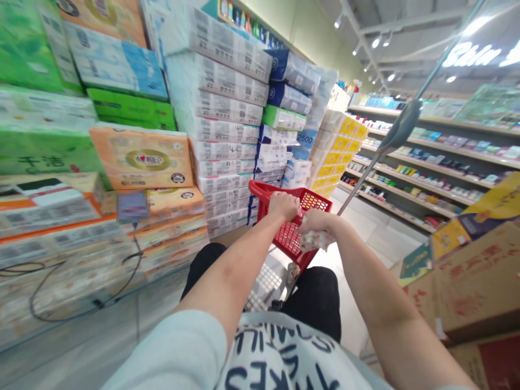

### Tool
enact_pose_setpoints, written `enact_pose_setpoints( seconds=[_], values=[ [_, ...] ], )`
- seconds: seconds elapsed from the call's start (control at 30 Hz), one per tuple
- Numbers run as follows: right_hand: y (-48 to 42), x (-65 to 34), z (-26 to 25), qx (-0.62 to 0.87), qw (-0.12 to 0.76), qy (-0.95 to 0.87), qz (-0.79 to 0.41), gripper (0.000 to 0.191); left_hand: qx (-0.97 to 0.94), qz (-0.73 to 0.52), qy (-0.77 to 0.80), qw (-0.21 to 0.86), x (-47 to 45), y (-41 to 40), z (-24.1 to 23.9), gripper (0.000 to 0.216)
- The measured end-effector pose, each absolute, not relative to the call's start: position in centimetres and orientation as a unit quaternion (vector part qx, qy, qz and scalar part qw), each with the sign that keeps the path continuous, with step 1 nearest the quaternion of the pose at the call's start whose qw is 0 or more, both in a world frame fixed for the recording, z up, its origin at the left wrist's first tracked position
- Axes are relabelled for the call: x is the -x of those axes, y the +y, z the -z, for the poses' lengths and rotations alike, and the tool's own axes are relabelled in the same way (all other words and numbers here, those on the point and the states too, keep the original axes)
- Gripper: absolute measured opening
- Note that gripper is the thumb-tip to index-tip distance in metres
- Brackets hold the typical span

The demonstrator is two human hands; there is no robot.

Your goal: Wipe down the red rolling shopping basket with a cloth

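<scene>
My left hand (284, 206) is closed in a fist round the red handle of a shopping cart (284, 242). Right beside it, my right hand (319, 220) is closed at the other part of the handle. A long grey pole (368, 169) with a wider, spoon-shaped grip runs from my right hand up to the upper right. In line with it, a white shaggy end (314, 240) shows under that hand, like a mop head. My fingers hide how the pole and the handle share the right hand's grip. The cart's red basket has a mesh wall.
Stacked tissue packs (142, 157) stand along the left, with a tall pile of white packs (227, 124) ahead. A cable (138, 265) hangs down to the floor at left. Cardboard boxes (467, 276) stand close on the right. Stocked shelves (447, 157) line the far right; pale floor tiles (361, 238) run between.
</scene>
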State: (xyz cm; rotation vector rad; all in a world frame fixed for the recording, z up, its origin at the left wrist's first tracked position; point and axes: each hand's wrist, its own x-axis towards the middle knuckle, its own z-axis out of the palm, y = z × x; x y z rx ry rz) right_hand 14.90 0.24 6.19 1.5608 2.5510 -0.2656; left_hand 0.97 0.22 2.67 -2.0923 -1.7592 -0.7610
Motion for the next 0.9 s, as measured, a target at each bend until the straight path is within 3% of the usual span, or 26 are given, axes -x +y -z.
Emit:
enact_pose_setpoints(
  seconds=[0.1, 0.13, 0.23, 0.43, 0.57, 0.73, 0.83, 0.9],
  values=[
    [-1.9, -14.1, -3.7, -0.554, -0.012, 0.831, -0.045, 0.021, 0.724, 0.269, -0.617, 0.149, -0.8, 0.1, -2.7, 0.042],
    [-2.8, -13.8, -2.5, -0.565, -0.08, 0.812, -0.123, 0.021, 0.723, 0.271, -0.617, 0.15, -0.7, 0.1, -2.7, 0.042],
    [-4.9, -13.7, 0.8, -0.543, -0.171, 0.786, -0.241, 0.037, 0.722, 0.278, -0.613, 0.156, -0.6, 0.0, -2.7, 0.041],
    [-4.9, -14.4, 3.0, -0.482, -0.225, 0.779, -0.331, 0.043, 0.721, 0.282, -0.613, 0.154, -0.7, 0.1, -2.7, 0.041],
    [-4.8, -14.1, 1.2, -0.536, -0.195, 0.778, -0.265, 0.051, 0.727, 0.274, -0.612, 0.15, -0.7, 0.1, -2.9, 0.04],
    [-1.8, -14.7, -3.8, -0.56, -0.06, 0.826, 0.031, 0.105, 0.726, 0.266, -0.619, 0.137, -0.9, 0.1, -3.0, 0.043],
    [0.4, -15.4, -5.4, -0.481, -0.046, 0.859, 0.172, 0.106, 0.727, 0.257, -0.621, 0.14, -0.9, 0.0, -3.0, 0.043],
    [0.7, -15.3, -5.4, -0.479, -0.045, 0.859, 0.174, 0.105, 0.731, 0.251, -0.618, 0.148, -0.9, 0.0, -3.1, 0.042]
  ],
)
